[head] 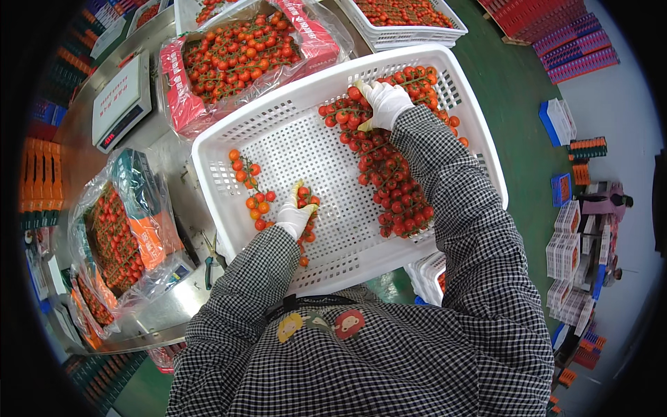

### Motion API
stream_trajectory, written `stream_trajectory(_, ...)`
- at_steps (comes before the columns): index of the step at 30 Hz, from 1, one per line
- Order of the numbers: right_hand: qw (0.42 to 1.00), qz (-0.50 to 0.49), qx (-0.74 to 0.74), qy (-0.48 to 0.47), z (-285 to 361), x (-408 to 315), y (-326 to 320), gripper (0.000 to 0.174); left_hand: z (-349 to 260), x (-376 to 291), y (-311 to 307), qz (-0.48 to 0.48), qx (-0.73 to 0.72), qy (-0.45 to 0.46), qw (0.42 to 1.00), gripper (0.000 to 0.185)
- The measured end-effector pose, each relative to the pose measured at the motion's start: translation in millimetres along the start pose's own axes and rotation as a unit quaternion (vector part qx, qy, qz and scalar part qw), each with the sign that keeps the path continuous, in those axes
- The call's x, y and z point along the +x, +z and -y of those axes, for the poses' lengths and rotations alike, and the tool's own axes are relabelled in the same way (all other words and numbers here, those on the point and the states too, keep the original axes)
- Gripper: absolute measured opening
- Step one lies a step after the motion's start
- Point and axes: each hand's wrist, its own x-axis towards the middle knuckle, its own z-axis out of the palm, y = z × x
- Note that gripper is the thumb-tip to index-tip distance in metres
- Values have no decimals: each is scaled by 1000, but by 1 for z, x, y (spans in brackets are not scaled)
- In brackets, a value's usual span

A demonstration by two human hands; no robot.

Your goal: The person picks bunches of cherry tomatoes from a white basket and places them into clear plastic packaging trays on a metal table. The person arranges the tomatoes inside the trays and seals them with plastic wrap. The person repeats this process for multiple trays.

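A white perforated plastic crate (250, 114) lies before me, with vine cherry tomatoes (398, 200) heaped along its right side. My right hand (384, 104), in a white glove with yellowish fingertips, grips a truss at the upper end of that heap. Low in the left half, my left hand (296, 213), gloved alike, closes round a short truss of cherry tomatoes (308, 235). Just left of it, another truss of orange-red tomatoes (251, 172) lies on the crate floor. The palms and some fingertips are hidden.
Left of the crate, a steel table (177, 151) holds a digital scale (121, 99), a plastic-lined red carton (180, 99) of tomatoes, a bagged green-orange carton (148, 229) and pruning shears (209, 260). White stacked crates (411, 36) stand beyond. People work far right by more crates (563, 260).
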Motion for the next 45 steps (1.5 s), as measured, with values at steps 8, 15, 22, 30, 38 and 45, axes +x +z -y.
stream_trajectory(8,962,-206,176,22,0,-40,17,60,22,17,-9,-108,257,120,953,76)
stream_trajectory(15,991,-30,-69,-107,98,-96,118,57,7,19,-20,-5,170,87,982,68)
stream_trajectory(22,968,75,151,-188,97,-100,109,72,42,31,-33,-2,23,58,998,63)
stream_trajectory(30,939,-335,75,-34,29,-60,68,72,24,17,-24,-41,81,43,995,86)
stream_trajectory(38,961,-273,-13,-44,54,-20,66,65,17,-9,-11,-98,310,45,945,113)
stream_trajectory(45,996,-1,82,-36,162,-33,126,68,35,1,-13,-130,286,127,941,118)
